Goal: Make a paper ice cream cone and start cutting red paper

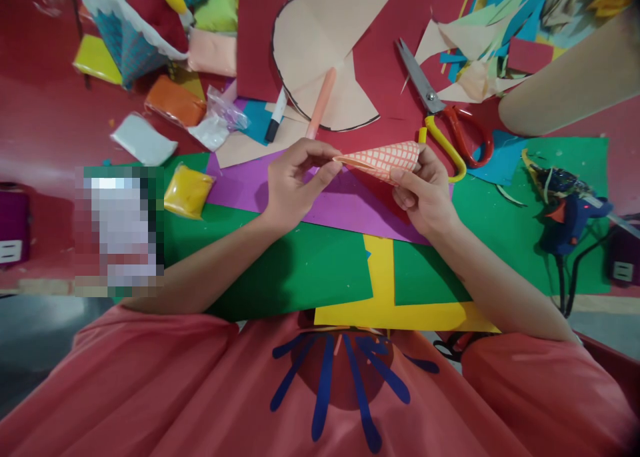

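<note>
Between my two hands is a small paper cone (383,158), cream with an orange-red grid pattern, lying nearly sideways. Its narrow tip points left, pinched between the thumb and fingers of my left hand (303,180). Around the wide end on the right, my right hand (425,187) closes with its thumb on the near side. Beneath the cone lies a strip of purple paper (240,187) over green sheets (250,264). Just beyond my left hand are an orange marker (323,100) and a cream paper shape (320,37) outlined in black.
Scissors (433,100) with red and yellow handles lie open beyond my right hand. A blue glue gun (567,220) with a cable rests at the right, near a beige tube (575,77). Clay packets, including a yellow one (187,190), and a decorated teal cone (130,44) occupy the left.
</note>
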Motion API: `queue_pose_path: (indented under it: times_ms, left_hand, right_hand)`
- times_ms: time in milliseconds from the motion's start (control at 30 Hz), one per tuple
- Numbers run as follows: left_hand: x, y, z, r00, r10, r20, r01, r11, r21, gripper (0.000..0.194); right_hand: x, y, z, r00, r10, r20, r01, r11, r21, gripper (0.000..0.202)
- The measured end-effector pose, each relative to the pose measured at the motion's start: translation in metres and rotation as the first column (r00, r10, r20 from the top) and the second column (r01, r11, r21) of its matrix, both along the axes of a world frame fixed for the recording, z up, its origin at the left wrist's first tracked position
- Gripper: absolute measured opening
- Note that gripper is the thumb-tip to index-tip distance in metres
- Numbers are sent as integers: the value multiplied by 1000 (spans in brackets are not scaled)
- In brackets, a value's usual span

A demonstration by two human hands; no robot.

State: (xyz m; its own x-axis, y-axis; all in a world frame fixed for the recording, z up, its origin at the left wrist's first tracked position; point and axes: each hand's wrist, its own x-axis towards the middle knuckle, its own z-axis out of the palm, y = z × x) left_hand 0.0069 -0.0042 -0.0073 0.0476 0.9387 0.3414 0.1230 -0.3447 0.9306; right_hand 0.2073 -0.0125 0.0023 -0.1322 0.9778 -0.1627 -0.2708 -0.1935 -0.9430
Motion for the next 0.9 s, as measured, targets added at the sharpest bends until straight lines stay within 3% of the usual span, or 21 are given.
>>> queue_pose_path:
  times_ms: [233, 433, 533, 633, 900]
  left_hand:
    - [-4, 0, 1, 996, 32, -80, -31, 999, 19, 20]
    - [-4, 6, -6, 999, -14, 36, 8, 989, 145, 9]
    - [-5, 8, -8, 998, -28, 52, 22, 993, 115, 12]
    - [-8, 9, -9, 999, -21, -26, 24, 995, 97, 16]
    - [-9, 8, -8, 968, -230, -101, 241, 965, 106, 26]
  right_hand:
    - [1, 1, 1, 999, 34, -8, -34, 999, -25, 37]
    - [1, 2, 5, 999, 29, -27, -30, 997, -66, 35]
    - [1, 2, 5, 999, 23, -44, -26, 998, -66, 34]
    - [1, 2, 5, 999, 23, -48, -25, 998, -58, 33]
    - [1, 3, 6, 997, 67, -28, -70, 994, -81, 34]
